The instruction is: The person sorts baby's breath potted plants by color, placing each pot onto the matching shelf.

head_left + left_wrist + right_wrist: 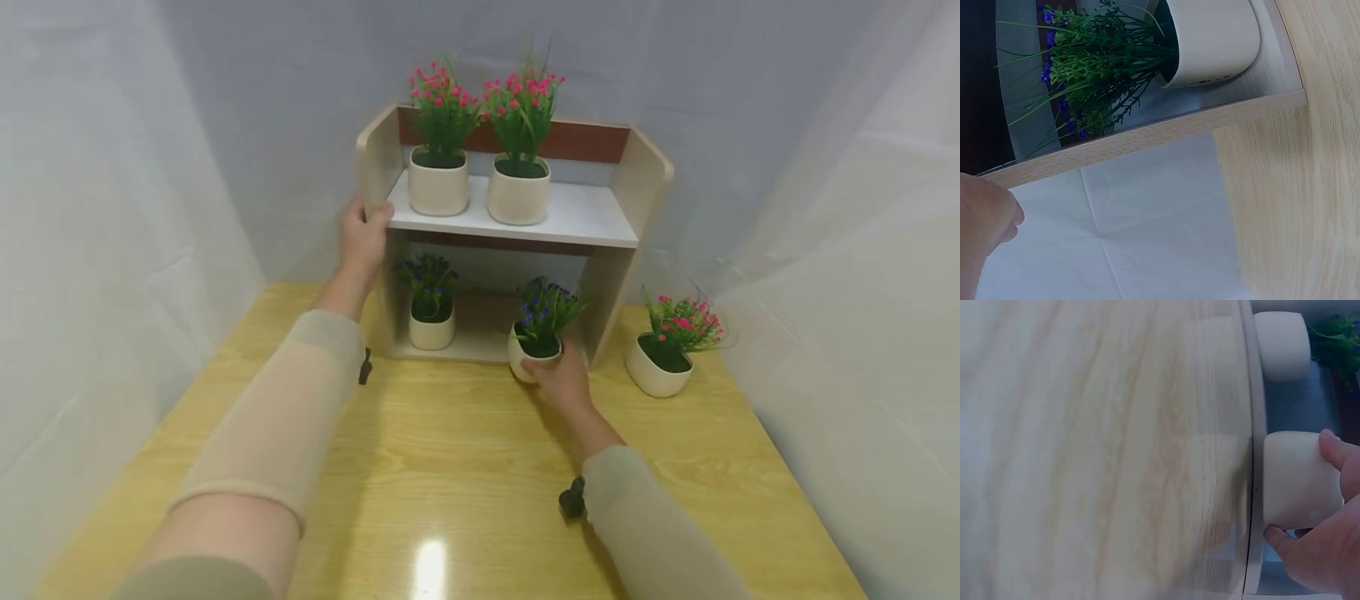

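My left hand [363, 237] grips the left side panel of a small two-tier wooden shelf [651, 183], the thumb over its front edge. In the left wrist view only part of that hand [988, 215] shows beside the panel. My right hand [564, 377] holds a cream pot with blue-purple flowers [545, 312] at the front right of the lower tier. The right wrist view has the thumb and fingers on opposite sides of this pot [1300, 481]. Another blue-purple potted plant [432, 333] stands at the lower left. Two pink-flowered potted plants [438, 190] stand on the upper tier.
On the wooden table [450, 442], right of the shelf, stands another pink-flowered potted plant [658, 373]. Pale sheeting [262, 125] hangs behind the shelf and along both sides. The table's right edge runs close beyond that plant.
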### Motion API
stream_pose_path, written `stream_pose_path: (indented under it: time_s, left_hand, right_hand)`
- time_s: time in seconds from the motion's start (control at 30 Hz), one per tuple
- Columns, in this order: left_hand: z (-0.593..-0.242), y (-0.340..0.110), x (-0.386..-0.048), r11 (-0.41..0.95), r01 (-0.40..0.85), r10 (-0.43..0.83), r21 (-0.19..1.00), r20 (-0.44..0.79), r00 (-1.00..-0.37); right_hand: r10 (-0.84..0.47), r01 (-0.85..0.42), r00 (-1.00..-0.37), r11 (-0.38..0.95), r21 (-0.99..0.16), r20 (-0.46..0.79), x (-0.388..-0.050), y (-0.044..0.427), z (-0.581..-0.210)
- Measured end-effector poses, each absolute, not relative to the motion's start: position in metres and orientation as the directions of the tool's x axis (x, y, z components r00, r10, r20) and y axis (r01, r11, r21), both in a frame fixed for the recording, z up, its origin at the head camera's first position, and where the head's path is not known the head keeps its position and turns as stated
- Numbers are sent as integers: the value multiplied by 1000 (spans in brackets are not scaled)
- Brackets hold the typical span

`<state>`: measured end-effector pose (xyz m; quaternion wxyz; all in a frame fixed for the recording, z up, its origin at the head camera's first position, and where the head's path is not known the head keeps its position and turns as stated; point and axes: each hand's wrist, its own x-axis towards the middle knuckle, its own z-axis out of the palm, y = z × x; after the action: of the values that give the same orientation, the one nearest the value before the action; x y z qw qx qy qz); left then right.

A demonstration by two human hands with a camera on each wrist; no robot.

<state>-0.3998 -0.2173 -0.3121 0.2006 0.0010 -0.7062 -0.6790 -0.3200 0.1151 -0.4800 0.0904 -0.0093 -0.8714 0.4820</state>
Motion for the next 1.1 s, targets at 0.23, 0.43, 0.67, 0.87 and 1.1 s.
stream_pose_path:
  time_s: [0.23, 0.43, 0.67, 0.87, 1.1]
  left_hand:
    - [-308, -212, -402, 69, 297, -276, 952, 304, -912]
    - [-308, -211, -403, 77, 299, -276, 951, 309, -910]
    - [-311, -215, -399, 83, 273, -272, 958, 286, -919]
    - [-312, -216, -397, 66, 271, -260, 960, 278, -925]
    - [-314, -216, -398, 63, 265, -276, 962, 272, -922]
  right_hand:
    - [119, -87, -976, 561, -823, 184, -339, 111, -479]
    - [175, -39, -969, 581, -813, 172, -349, 105, -478]
    - [196, -31, -961, 618, -786, 193, -359, 99, -484]
    - [195, -9, -965, 644, -765, 176, -373, 97, -493]
    - [226, 30, -962, 648, -761, 154, -377, 93, -491]
